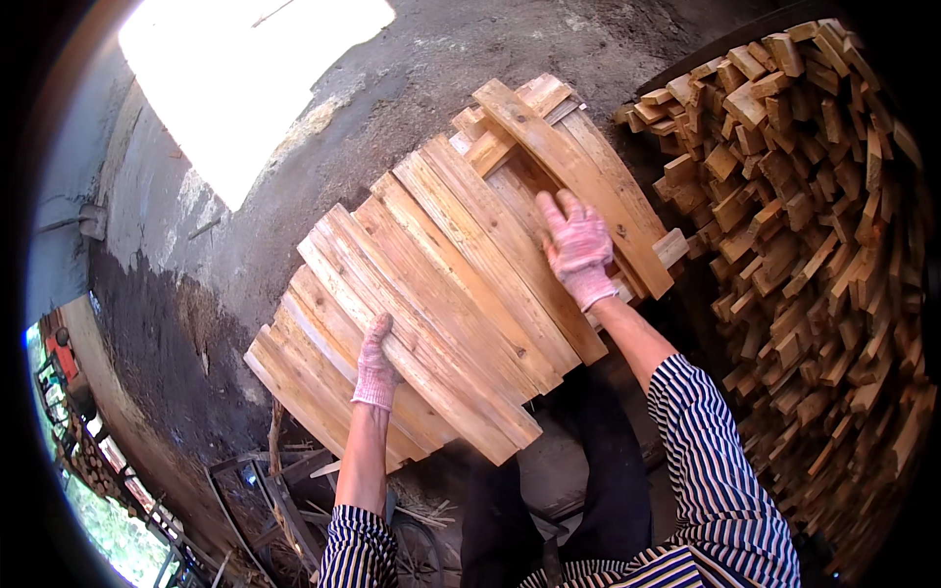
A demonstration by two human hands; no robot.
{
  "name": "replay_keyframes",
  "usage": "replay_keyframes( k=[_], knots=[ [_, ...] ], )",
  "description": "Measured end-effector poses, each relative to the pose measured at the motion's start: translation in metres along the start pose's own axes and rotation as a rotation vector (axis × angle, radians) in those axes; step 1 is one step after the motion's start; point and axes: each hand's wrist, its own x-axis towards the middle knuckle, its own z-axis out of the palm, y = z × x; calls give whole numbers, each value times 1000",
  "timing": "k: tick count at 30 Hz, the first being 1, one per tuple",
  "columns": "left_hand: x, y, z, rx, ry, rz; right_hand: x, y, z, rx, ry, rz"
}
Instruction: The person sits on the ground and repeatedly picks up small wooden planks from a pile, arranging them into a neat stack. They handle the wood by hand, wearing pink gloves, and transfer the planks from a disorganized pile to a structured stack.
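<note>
Wooden slats (pixel 480 284) lie side by side in a broad layer in front of me, their ends uneven. My left hand (pixel 374 370), in a pink and white knit glove, grips the left edge of a long slat (pixel 456 407) that lies over its neighbours. Some of its fingers are hidden by the wood. My right hand (pixel 580 250), gloved alike, is over the layer's right part with fingers apart, slightly blurred, holding nothing. Just right of it, a loose slat (pixel 578 186) lies slantwise on top. Crosswise wood pieces (pixel 490 152) show through a gap at the far end.
A tall stack of cut wood strips (pixel 784 196) fills the right side. Behind the slats stands a stained, rough wall (pixel 421 88) with a bright opening (pixel 245 78). A metal frame (pixel 245 500) and scattered sticks are at lower left. My legs (pixel 608 461) are below the layer.
</note>
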Motion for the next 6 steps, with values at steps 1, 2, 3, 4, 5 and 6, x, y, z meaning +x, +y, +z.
replay_keyframes(
  k=[1,2,3,4,5,6],
  knots=[
    [0,-2,5,-11,3,-10,13,8,-8,-117,-1,112],
    [4,-2,27,25,13,-10,24,39,-4,-201,23,207],
    [10,0,52,64,22,-11,28,73,2,41,-46,285],
    [15,1,65,93,52,-4,28,81,5,98,-71,291],
    [20,-2,67,110,61,16,28,84,7,157,-102,279],
    [27,-5,70,126,70,36,30,81,15,335,-120,388]
  ],
)
